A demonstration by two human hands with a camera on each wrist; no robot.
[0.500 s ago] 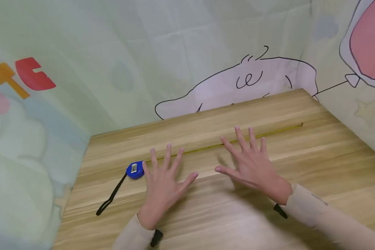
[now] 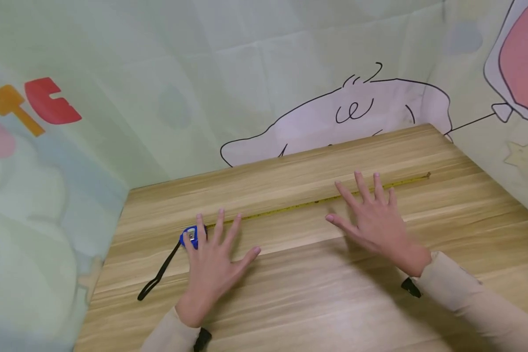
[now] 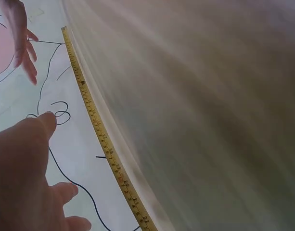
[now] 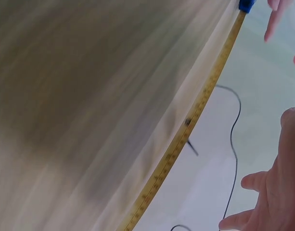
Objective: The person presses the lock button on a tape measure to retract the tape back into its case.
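A blue tape measure (image 2: 188,238) lies at the left of the wooden table, a black wrist strap (image 2: 160,274) trailing toward the near left. Its yellow blade (image 2: 290,208) runs out to the right, ending in a small metal hook (image 2: 429,175). My left hand (image 2: 209,266) is spread with straight fingers, overlapping the tape's case in the head view. Farther right, my right hand (image 2: 380,227) is spread too, its fingertips over the blade in that view. Both hands hold nothing. In the left wrist view the blade (image 3: 106,144) shows its printed numbers beside the left hand (image 3: 22,163).
The wooden table (image 2: 308,288) sits in a corner against printed cloth walls (image 2: 180,88). A cartoon drawing (image 2: 317,117) shows behind its back edge. Dark wrist-worn devices (image 2: 411,287) hang under both forearms.
My hands have moved apart: the left one leftward over the tape's case, the right one rightward along the blade. Fingers stay spread. The tape measure lies as before; the head view has shifted slightly.
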